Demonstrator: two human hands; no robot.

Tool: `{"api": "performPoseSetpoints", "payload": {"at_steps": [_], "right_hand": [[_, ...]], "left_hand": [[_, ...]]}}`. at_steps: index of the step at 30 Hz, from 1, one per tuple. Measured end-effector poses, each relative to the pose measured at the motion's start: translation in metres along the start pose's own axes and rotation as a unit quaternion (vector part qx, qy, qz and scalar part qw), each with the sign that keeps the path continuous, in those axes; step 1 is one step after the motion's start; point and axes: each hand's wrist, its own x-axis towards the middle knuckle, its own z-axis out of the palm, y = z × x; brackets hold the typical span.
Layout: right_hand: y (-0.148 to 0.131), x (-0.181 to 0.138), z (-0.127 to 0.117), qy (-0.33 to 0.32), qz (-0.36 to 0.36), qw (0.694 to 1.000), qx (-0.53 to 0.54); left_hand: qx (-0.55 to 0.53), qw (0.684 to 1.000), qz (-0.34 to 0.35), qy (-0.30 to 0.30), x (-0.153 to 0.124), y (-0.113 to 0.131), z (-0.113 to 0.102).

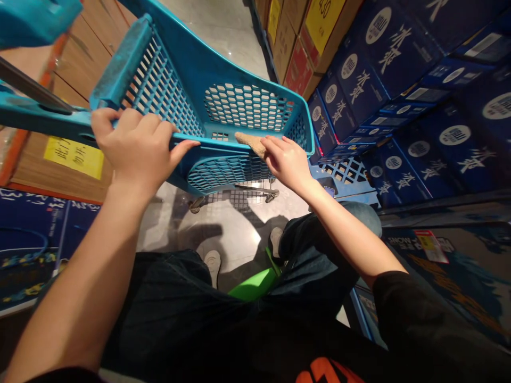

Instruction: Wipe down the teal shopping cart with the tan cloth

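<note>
Amid stacked blue cartons (399, 80), a blue perforated plastic basket (247, 106) is clasped by the left hand (136, 149), and a rough tan pad (250, 142), pinched by the right hand (289, 162), could be dropped if loosened.

The left hand (136, 149) wraps the near rim of the blue cart basket (247, 106), with its fingertips hidden behind the rim. Further right on that rim, the right hand (287, 159) covers most of a tan cloth (249, 142); whether it pinches or only presses cannot be told. Under the basket, the wheel frame (255, 189) is largely hidden. Left of the basket, the yellow sign (74, 156) has unreadable print. Above the basket's far right corner, the picture's top edge cuts off a yellow price card (323, 16). Below the basket, dark trousers (179, 308) hide most of a green object (255, 284).
</note>
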Motion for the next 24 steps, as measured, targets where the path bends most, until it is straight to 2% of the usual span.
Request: {"api": "performPoseSetpoints", "payload": {"at_steps": [4,7,13,17,19,24], "right_hand": [[0.02,-0.005,-0.014,-0.006,0.077,0.997,-0.011],[0.021,-0.009,-0.012,0.005,0.118,0.993,-0.007],[-0.015,-0.005,0.013,0.031,0.054,0.996,0.055],[-0.018,0.002,0.008,0.012,0.015,0.998,0.064],[-0.011,0.002,-0.002,0.006,0.031,0.999,0.044],[0.0,0.001,-0.02,-0.007,0.127,0.992,-0.025]], "left_hand": [[0.008,0.999,0.025,0.028,-0.001,-0.002,0.004],[0.027,0.999,0.021,0.025,-0.001,0.0,0.005],[0.037,0.999,0.01,0.016,0.0,0.0,0.005],[0.026,0.999,0.024,0.03,-0.001,-0.004,0.006],[0.013,0.999,0.027,0.037,-0.001,-0.006,0.007],[-0.011,1.0,-0.001,0.025,-0.002,-0.007,0.007]]}}
